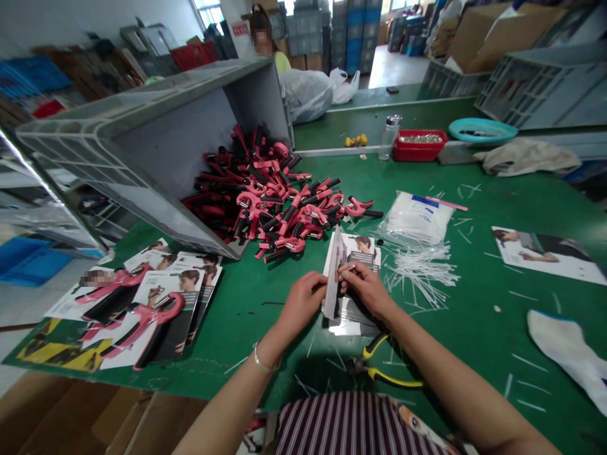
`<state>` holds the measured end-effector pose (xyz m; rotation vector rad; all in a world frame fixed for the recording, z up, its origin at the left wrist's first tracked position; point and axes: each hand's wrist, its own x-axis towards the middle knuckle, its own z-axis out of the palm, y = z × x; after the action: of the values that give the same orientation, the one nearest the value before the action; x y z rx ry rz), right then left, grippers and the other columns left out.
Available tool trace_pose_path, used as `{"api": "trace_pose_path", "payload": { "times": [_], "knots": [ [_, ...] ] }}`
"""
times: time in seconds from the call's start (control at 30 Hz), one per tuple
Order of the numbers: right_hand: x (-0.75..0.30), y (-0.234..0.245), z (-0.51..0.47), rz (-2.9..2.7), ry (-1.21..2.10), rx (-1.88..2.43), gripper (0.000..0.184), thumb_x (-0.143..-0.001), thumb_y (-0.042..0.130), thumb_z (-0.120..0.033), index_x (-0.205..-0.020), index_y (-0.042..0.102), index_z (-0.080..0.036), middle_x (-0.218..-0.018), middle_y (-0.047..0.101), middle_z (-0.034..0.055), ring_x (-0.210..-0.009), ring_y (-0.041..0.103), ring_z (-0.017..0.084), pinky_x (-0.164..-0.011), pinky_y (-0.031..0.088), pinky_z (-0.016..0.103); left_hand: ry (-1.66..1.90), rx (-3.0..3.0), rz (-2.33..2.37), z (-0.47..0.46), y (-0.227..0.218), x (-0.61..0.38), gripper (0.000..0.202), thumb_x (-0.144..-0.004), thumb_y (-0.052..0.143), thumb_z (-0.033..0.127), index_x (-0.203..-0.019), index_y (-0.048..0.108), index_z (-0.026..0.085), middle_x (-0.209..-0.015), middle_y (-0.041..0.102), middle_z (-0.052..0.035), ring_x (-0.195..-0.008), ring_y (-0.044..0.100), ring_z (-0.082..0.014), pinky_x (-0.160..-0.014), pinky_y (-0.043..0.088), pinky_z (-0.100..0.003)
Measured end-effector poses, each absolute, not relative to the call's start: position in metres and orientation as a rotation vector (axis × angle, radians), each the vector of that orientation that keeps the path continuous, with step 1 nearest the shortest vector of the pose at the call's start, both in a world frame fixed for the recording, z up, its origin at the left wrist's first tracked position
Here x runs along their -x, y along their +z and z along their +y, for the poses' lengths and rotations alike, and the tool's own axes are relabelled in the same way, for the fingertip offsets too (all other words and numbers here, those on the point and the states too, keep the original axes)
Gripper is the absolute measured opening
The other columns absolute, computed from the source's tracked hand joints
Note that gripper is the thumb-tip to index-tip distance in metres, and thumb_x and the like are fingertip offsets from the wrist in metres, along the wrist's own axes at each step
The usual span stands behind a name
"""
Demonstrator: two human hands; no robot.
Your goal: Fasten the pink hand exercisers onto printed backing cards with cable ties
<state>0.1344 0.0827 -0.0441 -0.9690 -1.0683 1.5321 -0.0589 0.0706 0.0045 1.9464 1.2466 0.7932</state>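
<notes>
A striped cloth [351, 423] lies closest, on the person's lap, at 6 o'clock. Two bare arms reach out over it to a green table mat [265, 322]. A thin bracelet [263, 360] sits on the left wrist.

The left hand [301, 302] and the right hand [365, 289] are close together, and both are holding a printed card [363, 249]. The left hand grips the card's bent-up edge. The right fingertips [353, 268] pinch near that edge, but I cannot tell if they also hold something thin. The card lies on the mat at 12 o'clock from the person's lap, between the hands.

Just below the right hand, at 5 o'clock from the card, lie yellow-handled side cutters [374, 366]. At 2 o'clock, white cable ties [420, 272] are spread by a plastic bag [417, 218]. At 10 o'clock, pink and black hand grippers [279, 202] spill from a tipped grey crate [156, 139]. At 8 o'clock, more grippers sit on cards [142, 316]. Far off at 11 o'clock stands a co-worker [279, 62].
</notes>
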Motion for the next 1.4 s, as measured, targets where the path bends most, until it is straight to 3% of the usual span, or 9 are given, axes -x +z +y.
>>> {"api": "trace_pose_path", "payload": {
  "times": [0.1, 0.2, 0.37, 0.63, 0.87, 1.2, 1.3, 1.4],
  "knots": [
    [-0.139, -0.042, 0.102, -1.028, 1.515, 0.942, 0.025, -0.082, 0.070, -0.042, -0.094, 0.065, -0.021, -0.082, 0.064, 0.0004, -0.069, 0.059, 0.012, -0.067, 0.050, 0.026, 0.843, -2.068, 1.278, 0.094, 0.005, 0.043, 0.016, -0.087, 0.054, 0.014, -0.082, 0.069, 0.016, -0.087, 0.062, -0.0051, -0.086, 0.059, -0.0174, -0.080, 0.047, -0.028],
    [-0.142, -0.044, 0.107, -1.055, 1.517, 0.939, 0.025, -0.083, 0.069, -0.042, -0.095, 0.065, -0.021, -0.085, 0.064, 0.0008, -0.070, 0.058, 0.012, -0.067, 0.049, 0.026, 0.915, -2.036, 1.283, 0.097, -0.002, 0.040, 0.018, -0.089, 0.053, 0.016, -0.093, 0.071, 0.018, -0.096, 0.065, -0.0069, -0.093, 0.060, -0.0190, -0.085, 0.047, -0.030],
    [-0.135, -0.047, 0.101, -1.088, 1.429, 1.010, 0.027, -0.084, 0.066, -0.046, -0.095, 0.066, -0.021, -0.086, 0.064, 0.0010, -0.070, 0.057, 0.013, -0.067, 0.049, 0.027, 1.002, -1.791, 1.296, 0.091, -0.012, 0.049, 0.027, -0.085, 0.057, 0.015, -0.110, 0.066, 0.018, -0.095, 0.071, -0.0047, -0.083, 0.064, -0.0177, -0.077, 0.049, -0.027],
    [-0.129, -0.039, 0.104, -1.269, 1.316, 1.074, 0.022, -0.089, 0.060, -0.043, -0.095, 0.061, -0.021, -0.080, 0.060, -0.0006, -0.067, 0.059, 0.014, -0.063, 0.052, 0.028, 0.973, -1.882, 1.239, 0.095, -0.015, 0.052, 0.021, -0.080, 0.055, 0.011, -0.094, 0.071, 0.014, -0.084, 0.069, -0.0064, -0.075, 0.061, -0.0184, -0.071, 0.046, -0.027],
    [-0.133, -0.041, 0.105, -1.462, 1.139, 1.039, 0.025, -0.096, 0.043, -0.033, -0.100, 0.065, -0.021, -0.083, 0.060, 0.0019, -0.066, 0.061, 0.012, -0.063, 0.054, 0.028, 1.027, -1.787, 1.205, 0.109, -0.026, 0.049, 0.022, -0.079, 0.057, 0.016, -0.095, 0.073, 0.014, -0.090, 0.070, -0.0080, -0.080, 0.064, -0.0201, -0.073, 0.048, -0.029],
    [-0.137, -0.044, 0.104, -1.372, 1.206, 1.105, 0.021, -0.092, 0.051, -0.031, -0.103, 0.066, -0.021, -0.087, 0.062, 0.0027, -0.070, 0.063, 0.014, -0.066, 0.055, 0.031, 0.962, -1.737, 1.240, 0.112, -0.028, 0.044, 0.023, -0.086, 0.056, 0.024, -0.102, 0.071, 0.014, -0.094, 0.073, -0.0090, -0.084, 0.066, -0.0215, -0.077, 0.052, -0.032],
    [-0.140, -0.041, 0.103, -1.495, 0.959, 1.125, 0.017, -0.091, 0.055, -0.026, -0.101, 0.068, -0.023, -0.099, 0.062, 0.0052, -0.091, 0.062, 0.019, -0.085, 0.052, 0.038, 0.945, -1.796, 1.190, 0.115, -0.022, 0.041, 0.025, -0.086, 0.057, 0.022, -0.106, 0.070, 0.016, -0.101, 0.073, -0.0091, -0.089, 0.067, -0.0223, -0.081, 0.052, -0.033],
    [-0.142, -0.037, 0.103, -1.581, 0.745, 1.125, 0.016, -0.090, 0.057, -0.021, -0.100, 0.069, -0.024, -0.110, 0.062, 0.0062, -0.111, 0.056, 0.021, -0.102, 0.041, 0.042, 0.961, -1.921, 1.171, 0.116, -0.013, 0.036, 0.026, -0.087, 0.056, 0.019, -0.109, 0.069, 0.017, -0.105, 0.070, -0.0097, -0.095, 0.065, -0.0223, -0.086, 0.050, -0.034]
  ]
}}
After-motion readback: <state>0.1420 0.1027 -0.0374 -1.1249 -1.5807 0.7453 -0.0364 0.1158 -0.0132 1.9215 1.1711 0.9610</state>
